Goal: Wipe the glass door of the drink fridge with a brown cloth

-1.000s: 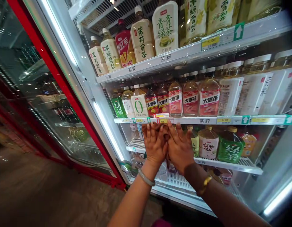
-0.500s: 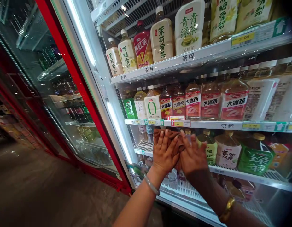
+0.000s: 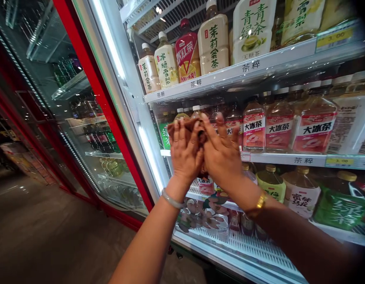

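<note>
Brown cloth (image 3: 185,125), bunched and crumpled, sits pressed between both hands against the inside of an open drinks fridge, at the height of the middle shelf (image 3: 289,159). The left hand (image 3: 186,154) lies flat on the cloth with its fingers spread and pointing upward, a pale bangle (image 3: 171,199) around its wrist. The right hand (image 3: 222,156) lies just beside it, touching it at the thumb side, fingers likewise stretched upward and laid over the cloth's right part; a gold bracelet (image 3: 260,203) circles that wrist. Neither hand is clenched: both are laid open-palmed on the cloth, pinning it rather than gripping it in a fist. Behind the hands stands a row of amber tea bottles with pink labels (image 3: 278,128) along the middle shelf, and a green-labelled bottle (image 3: 164,134) shows at the shelf's left end, partly hidden by the cloth. The upper shelf (image 3: 229,75) carries cream-labelled bottles and one red-labelled bottle (image 3: 187,53). Below, the lower shelf holds green-labelled bottles (image 3: 339,205) to the right of the forearms. A red-framed glass door (image 3: 90,98) stands open to the left.
</note>
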Available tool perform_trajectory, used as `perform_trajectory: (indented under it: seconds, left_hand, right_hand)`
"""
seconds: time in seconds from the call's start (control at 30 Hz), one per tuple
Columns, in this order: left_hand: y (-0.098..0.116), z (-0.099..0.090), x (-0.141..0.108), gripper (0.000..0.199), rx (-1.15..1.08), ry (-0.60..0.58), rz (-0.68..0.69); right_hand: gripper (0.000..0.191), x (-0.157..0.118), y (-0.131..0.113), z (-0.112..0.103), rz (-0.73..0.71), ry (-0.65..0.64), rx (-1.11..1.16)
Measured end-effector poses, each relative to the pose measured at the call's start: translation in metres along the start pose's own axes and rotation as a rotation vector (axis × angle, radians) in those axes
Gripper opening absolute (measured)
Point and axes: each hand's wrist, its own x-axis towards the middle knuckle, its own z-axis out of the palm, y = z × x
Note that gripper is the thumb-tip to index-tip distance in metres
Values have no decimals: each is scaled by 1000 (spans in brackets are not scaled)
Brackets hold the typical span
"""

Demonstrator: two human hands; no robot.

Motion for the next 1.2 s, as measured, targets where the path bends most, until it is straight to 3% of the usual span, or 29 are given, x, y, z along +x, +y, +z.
perform_trajectory:
  seconds: [0.13, 0.27, 0.33, 0.4, 0.5, 0.57, 0.67, 0.77, 0.87, 0.97, 1.03, 1.1, 1.2]
  left_hand:
    - [22, -1, -42, 70, -43, -80, 86]
    - [-7, -6, -98, 74, -59, -78, 66]
    - [-34, -11, -111, 74, -43, -82, 28]
    - [-61, -17, -110, 74, -29, -82, 5]
    - [-90, -23, -83, 71, -18, -59, -3]
    - [-95, -23, -54, 67, -8, -32, -9]
    - [-74, -14, -15, 64, -5, 4, -16]
    - [-28, -3, 1, 63, -28, 27, -21]
    - [21, 3, -20, 63, -66, 10, -32]
    - [49, 4, -65, 67, -89, -60, -86]
    - [53, 4, -92, 69, -90, -54, -112]
    - [50, 5, -103, 70, -91, -33, -104]
    - [48, 7, -85, 70, -86, -14, -114]
  right_hand:
    - [35, -59, 1, -6, 4, -32, -24]
    - [42, -82, -31, 19, -81, -114, -1]
    - [44, -72, -49, 37, -139, -138, 26]
    - [46, -52, -61, 55, -199, -144, 56]
    - [50, -11, -66, 69, -245, -134, 87]
    - [52, 16, -60, 65, -219, -131, 81]
    - [50, 37, -38, 39, -142, -112, 49]
    - [49, 25, -9, 5, -105, -78, 6]
    - [46, -17, 8, -17, -102, -57, -28]
    - [44, -64, 7, -19, -116, -81, -32]
    - [45, -84, 1, -12, -149, -104, -27]
    - [47, -89, -4, -6, -183, -115, -31]
    - [47, -70, 2, -9, -195, -94, -48]
